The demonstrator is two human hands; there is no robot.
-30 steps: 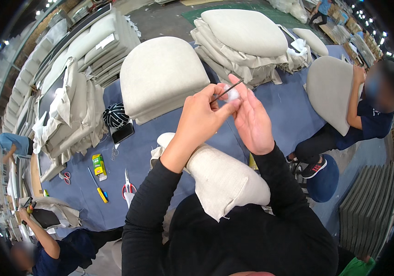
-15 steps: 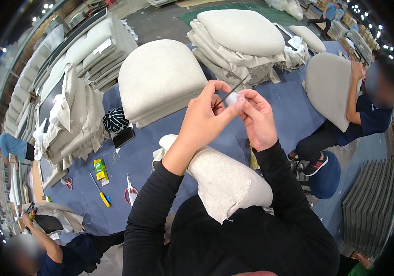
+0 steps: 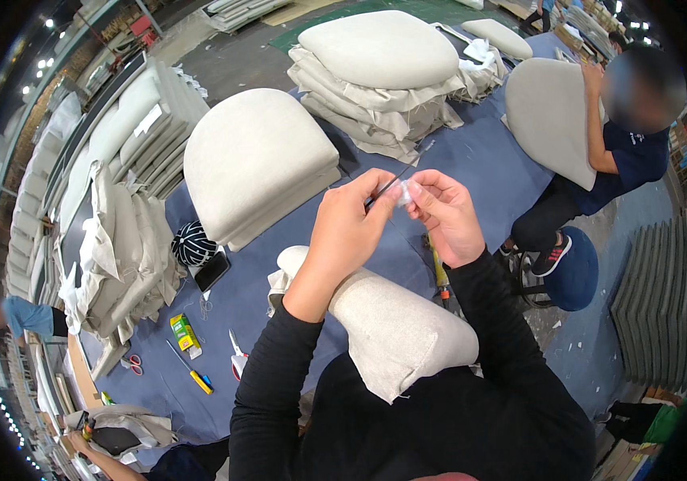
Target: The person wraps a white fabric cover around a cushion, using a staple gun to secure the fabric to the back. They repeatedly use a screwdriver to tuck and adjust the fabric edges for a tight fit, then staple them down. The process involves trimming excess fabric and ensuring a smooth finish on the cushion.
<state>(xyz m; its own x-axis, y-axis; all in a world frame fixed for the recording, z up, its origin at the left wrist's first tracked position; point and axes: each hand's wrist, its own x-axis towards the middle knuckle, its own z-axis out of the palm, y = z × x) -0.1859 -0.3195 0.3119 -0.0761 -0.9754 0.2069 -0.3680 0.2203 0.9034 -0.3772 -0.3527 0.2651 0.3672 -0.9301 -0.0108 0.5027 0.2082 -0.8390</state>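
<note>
My left hand point(image 3: 348, 232) is closed in a pinch on a thin dark rod point(image 3: 383, 187), its far end pointing up and to the right. Between both hands' fingertips sits a small whitish, partly see-through piece point(image 3: 403, 194), too small to name. My right hand point(image 3: 449, 218) pinches that piece from the other side, thumb against forefinger. Below the hands, a folded beige fabric cover point(image 3: 407, 325) lies across my lap and the table edge; neither hand grips it.
On the blue-covered table point(image 3: 279, 232) are a beige seat cushion point(image 3: 259, 164), a stack of cushions point(image 3: 379, 52), a striped ball-like thing point(image 3: 193, 244), a phone point(image 3: 212, 271), scissors point(image 3: 237, 357), a yellow-handled tool point(image 3: 201, 381) and a small box point(image 3: 185, 334). A co-worker point(image 3: 636, 156) holds a cushion at right.
My view has shifted, so the table and cushions sit differently in it. Both hands still pinch around the white piece, and the dark rod has tilted and shifted slightly left.
</note>
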